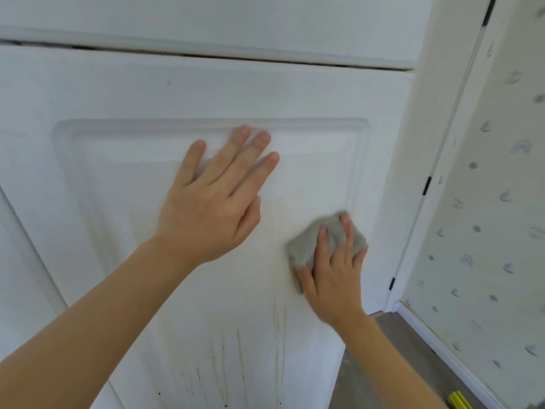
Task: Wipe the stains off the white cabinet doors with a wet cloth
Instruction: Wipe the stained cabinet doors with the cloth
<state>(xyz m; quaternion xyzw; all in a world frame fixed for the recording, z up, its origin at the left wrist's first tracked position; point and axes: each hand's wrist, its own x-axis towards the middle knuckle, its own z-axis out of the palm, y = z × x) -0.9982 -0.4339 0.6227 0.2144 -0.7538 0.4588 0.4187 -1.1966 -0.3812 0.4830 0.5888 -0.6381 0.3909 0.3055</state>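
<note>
A white cabinet door [118, 98] with a raised centre panel fills the view. Brownish drip stains [277, 329] run down its lower part, with dark specks near the bottom. My left hand [215, 199] lies flat on the panel with its fingers straight and spread. To its lower right, my right hand [333, 270] presses a bunched grey cloth [309, 243] against the door near the panel's right edge; its fingers curl over the cloth. The cloth and the right hand look blurred.
A second white door front [206, 13] sits above, across a dark gap. A wall with patterned wallpaper [486, 202] stands to the right, with a white baseboard [436, 343]. Wooden floor [392, 364] shows below, with a yellow object [460, 402] at the bottom edge.
</note>
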